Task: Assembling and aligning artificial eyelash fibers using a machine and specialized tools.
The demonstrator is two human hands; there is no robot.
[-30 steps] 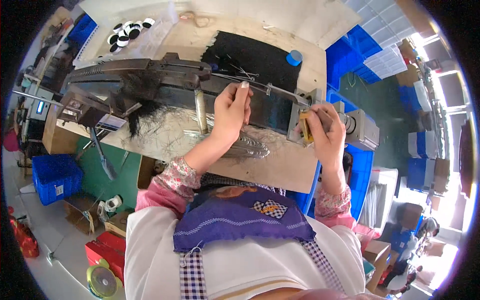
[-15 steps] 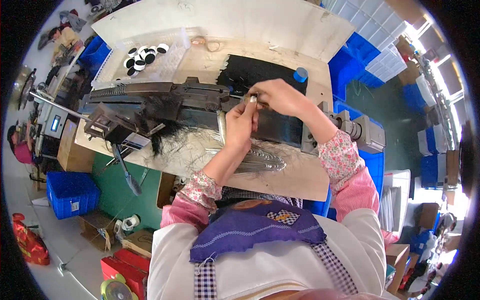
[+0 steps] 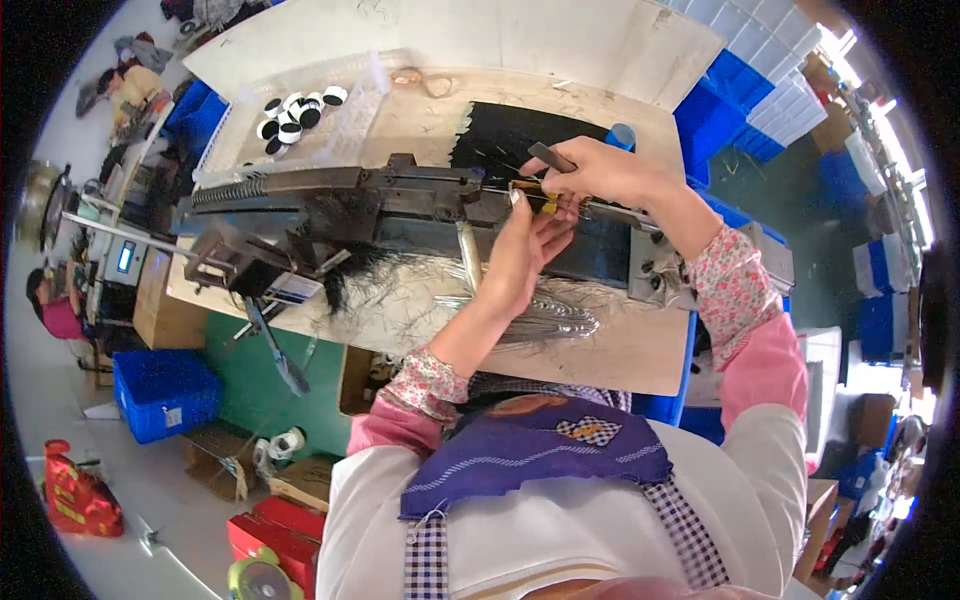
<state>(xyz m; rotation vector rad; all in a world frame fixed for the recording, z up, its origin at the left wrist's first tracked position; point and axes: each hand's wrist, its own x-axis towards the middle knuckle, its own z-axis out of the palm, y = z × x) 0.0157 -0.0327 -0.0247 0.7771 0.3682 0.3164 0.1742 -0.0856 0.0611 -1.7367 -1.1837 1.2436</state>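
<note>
- Two changes since half a second back: the left hand (image 3: 515, 262) has loosened from a closed pinch, fingers now fanned; a dark flat bar (image 3: 551, 157) now shows in the right hand (image 3: 612, 178).
- Yellow piece (image 3: 549, 204) now visible between the hands, above the dark metal bench machine (image 3: 330, 188). Reads as close two-handed work at one spot.
- Left: about half open, thumb tip by the piece; cannot tell whether it grips.
- Right: mostly curled around the bar, fingertips near the piece.
- Pale wood workbench (image 3: 645, 352): bundle of silvery strips (image 3: 545, 320) near its front edge, loose dark bristles (image 3: 340, 280) strewn leftward.
- Behind the machine: black cloth (image 3: 495, 130), blue cap (image 3: 621, 136) just past the right hand; clear plastic tray (image 3: 360, 90) holds white-and-black round caps (image 3: 290, 132).
- Room: blue crate (image 3: 165, 395) on green floor (image 3: 255, 360); red boxes (image 3: 275, 545) lower left; co-worker in a magenta top (image 3: 62, 310), far left.
</note>
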